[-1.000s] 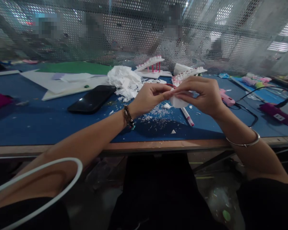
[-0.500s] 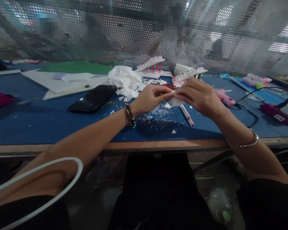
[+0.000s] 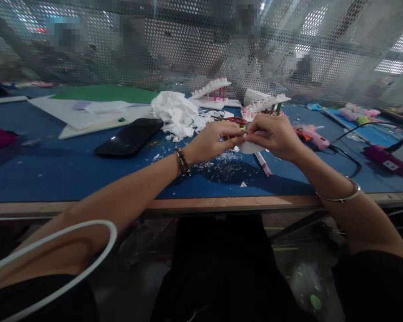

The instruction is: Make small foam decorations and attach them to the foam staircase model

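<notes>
Both my hands meet just above the blue table point(image 3: 70, 172) around a small white foam piece point(image 3: 249, 147). My right hand point(image 3: 275, 136) curls over the piece and grips it from above. My left hand point(image 3: 212, 141) is closed with its fingertips pinched against the piece's left edge. A white marker with a pink cap point(image 3: 262, 164) lies on the table just under my right hand. White shavings point(image 3: 221, 160) are scattered beneath both hands.
A black phone point(image 3: 129, 137) lies left of my hands, beside a heap of white foam scraps point(image 3: 176, 114). Behind are red-handled scissors point(image 3: 235, 120), white foam models point(image 3: 210, 89) and a pink glue gun point(image 3: 314, 135) with a black cable. A perforated screen point(image 3: 174, 49) backs the table.
Both hands have dropped lower toward the table with the white piece, and the right hand has turned more over its top. The left fingers stay pinched at its edge.
</notes>
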A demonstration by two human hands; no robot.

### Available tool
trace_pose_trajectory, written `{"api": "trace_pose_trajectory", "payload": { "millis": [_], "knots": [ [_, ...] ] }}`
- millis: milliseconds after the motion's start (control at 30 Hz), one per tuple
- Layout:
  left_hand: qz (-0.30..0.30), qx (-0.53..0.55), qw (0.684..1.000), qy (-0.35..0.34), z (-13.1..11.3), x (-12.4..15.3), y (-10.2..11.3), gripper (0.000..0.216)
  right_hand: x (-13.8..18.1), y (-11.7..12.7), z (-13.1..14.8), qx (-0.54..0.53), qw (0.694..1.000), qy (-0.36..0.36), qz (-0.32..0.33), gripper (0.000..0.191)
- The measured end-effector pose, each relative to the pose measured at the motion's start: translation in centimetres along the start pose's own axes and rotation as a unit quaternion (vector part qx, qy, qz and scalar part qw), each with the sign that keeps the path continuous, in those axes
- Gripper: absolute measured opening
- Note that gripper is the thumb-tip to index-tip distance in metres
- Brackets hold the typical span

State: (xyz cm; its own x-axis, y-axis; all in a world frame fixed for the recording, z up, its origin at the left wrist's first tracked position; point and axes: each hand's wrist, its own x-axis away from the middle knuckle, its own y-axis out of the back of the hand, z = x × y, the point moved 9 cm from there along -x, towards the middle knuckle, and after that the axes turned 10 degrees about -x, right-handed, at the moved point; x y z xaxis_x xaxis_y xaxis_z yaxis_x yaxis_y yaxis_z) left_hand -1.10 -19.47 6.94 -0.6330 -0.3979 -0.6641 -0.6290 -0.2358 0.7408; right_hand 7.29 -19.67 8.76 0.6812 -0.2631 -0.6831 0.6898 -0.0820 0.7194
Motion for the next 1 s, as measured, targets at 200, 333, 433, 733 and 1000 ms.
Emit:
{"api": "trace_pose_trajectory", "payload": {
  "millis": [200,333,433,733,1000],
  "knots": [
    [-0.014,0.077,0.995,0.061,0.5,0.0,-0.1,0.039,0.1,0.5,0.0,-0.005,0.999,-0.015,-0.031,0.016],
    [-0.031,0.146,0.980,0.135,2.0,0.3,-0.3,0.035,0.2,1.2,0.7,-0.012,0.999,-0.010,-0.044,0.007],
    [-0.035,0.183,0.969,0.164,2.9,0.5,-0.4,0.032,0.1,1.2,1.4,-0.012,0.999,0.017,-0.032,0.008],
    [-0.005,0.183,0.968,0.174,3.4,0.6,-0.7,0.040,0.5,0.2,2.2,0.090,0.994,0.059,-0.002,0.020],
    [0.003,0.189,0.966,0.177,3.3,0.6,-1.1,0.035,0.4,0.2,1.8,0.076,0.996,0.051,-0.008,0.015]
  ]
}}
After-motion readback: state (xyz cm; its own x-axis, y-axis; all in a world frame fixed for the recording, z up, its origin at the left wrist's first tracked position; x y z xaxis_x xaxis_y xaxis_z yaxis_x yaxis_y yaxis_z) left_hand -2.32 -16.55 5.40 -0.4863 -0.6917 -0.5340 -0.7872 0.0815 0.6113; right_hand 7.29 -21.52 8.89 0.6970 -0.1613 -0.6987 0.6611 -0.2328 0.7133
